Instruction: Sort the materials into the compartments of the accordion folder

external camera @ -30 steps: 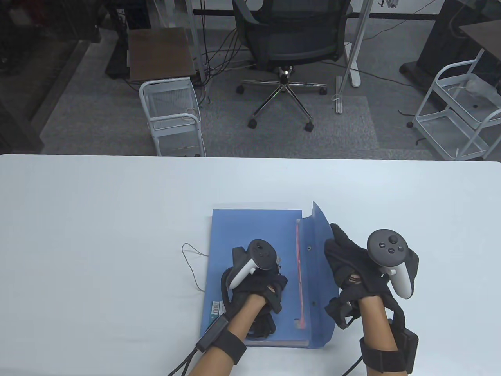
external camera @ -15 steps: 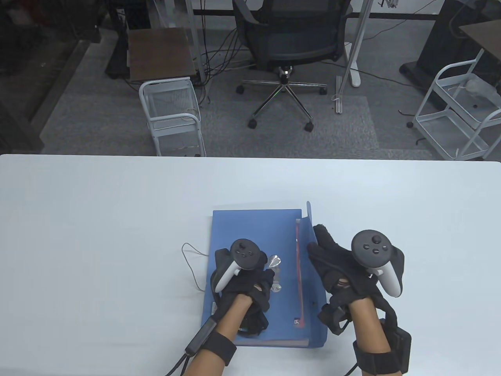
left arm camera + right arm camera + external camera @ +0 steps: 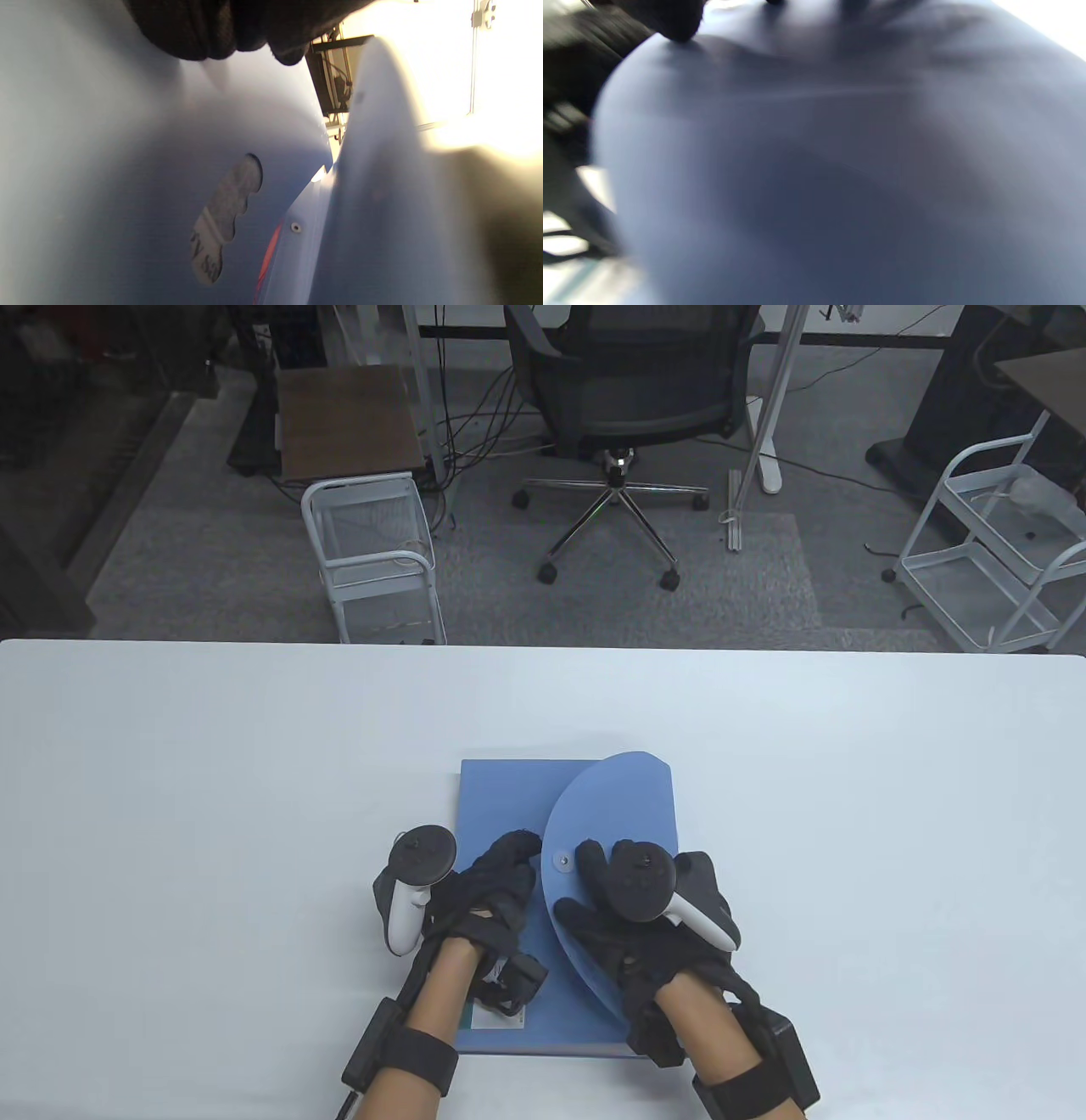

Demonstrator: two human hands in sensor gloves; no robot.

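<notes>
A blue accordion folder [image 3: 501, 797] lies flat on the white table near the front edge. Its rounded flap [image 3: 619, 797] is folded over the folder's right half, with a small metal button [image 3: 562, 861] near its left edge. My right hand [image 3: 628, 908] rests flat on the flap, fingers spread, pressing it. My left hand [image 3: 488, 882] lies on the folder body right beside the flap's left edge. The left wrist view shows the folder body with a metal clasp [image 3: 225, 220] and the flap [image 3: 373, 169] slightly raised. The right wrist view shows only the blurred flap [image 3: 818, 169].
The white table [image 3: 212, 780] stretches wide to both sides and behind the folder. Beyond its far edge stand an office chair [image 3: 624, 398] and white wire carts [image 3: 373, 551] on the floor.
My right hand swung the upright flap over to the left and down onto the folder. My left hand slid left, off the clasp area, to the flap's edge.
</notes>
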